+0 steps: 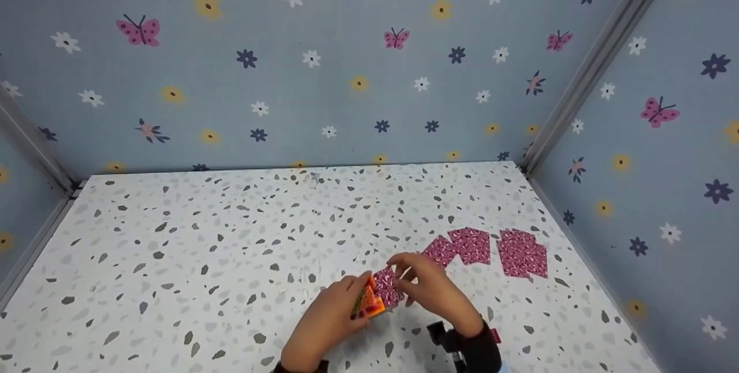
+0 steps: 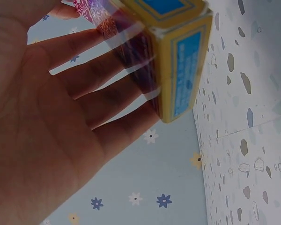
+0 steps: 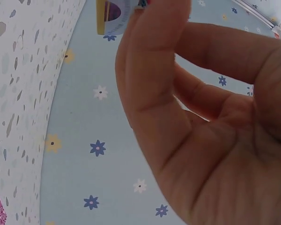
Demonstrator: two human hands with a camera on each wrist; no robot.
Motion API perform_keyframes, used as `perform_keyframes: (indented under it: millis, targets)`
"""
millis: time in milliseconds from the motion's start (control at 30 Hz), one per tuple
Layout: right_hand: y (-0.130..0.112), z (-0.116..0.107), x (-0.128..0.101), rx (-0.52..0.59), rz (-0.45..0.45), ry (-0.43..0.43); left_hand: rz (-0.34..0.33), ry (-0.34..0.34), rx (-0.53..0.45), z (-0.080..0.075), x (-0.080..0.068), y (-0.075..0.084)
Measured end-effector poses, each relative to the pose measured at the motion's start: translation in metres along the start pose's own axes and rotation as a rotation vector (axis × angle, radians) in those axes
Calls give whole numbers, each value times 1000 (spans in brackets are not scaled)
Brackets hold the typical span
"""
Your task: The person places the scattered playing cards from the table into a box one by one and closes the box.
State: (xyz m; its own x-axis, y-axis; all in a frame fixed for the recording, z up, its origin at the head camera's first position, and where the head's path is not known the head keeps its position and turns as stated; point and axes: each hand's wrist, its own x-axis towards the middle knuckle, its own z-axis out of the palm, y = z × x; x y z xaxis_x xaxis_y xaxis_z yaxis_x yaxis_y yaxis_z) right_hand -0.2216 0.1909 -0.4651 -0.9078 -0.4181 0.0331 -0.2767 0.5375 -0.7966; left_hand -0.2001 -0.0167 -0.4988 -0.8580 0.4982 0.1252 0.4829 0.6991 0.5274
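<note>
Box [image 2: 171,65]: glossy, cardboard-looking. Cards [image 1: 470,246]: paper-like, smooth. Tabletop [image 1: 231,234]: smooth, stone-look. Wall [image 1: 329,26]: matt. Corner strip [image 1: 600,52]: metal-looking.

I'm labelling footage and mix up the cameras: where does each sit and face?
Head: worn on the head, facing forward and down at the table; left grip and right grip show.
Left wrist: worn there, facing the left grip's palm and the box it holds.
Right wrist: worn there, facing the right grip close up, wall behind.
Head and left wrist share the left grip and box.
</note>
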Motion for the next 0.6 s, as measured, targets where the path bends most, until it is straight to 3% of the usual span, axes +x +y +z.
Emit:
perform_keyframes:
  millis: [200,467,600]
  targets:
    - [-1,1,0,-83,-28,40,-12,-3,4,-1,-1,0]
    - [-4,8,1,-140,-28,-13,-23,-35,-14,-1,0,0]
    - [-4,6,-1,-116,-21,-10,-24,-28,-11,-1,0,1]
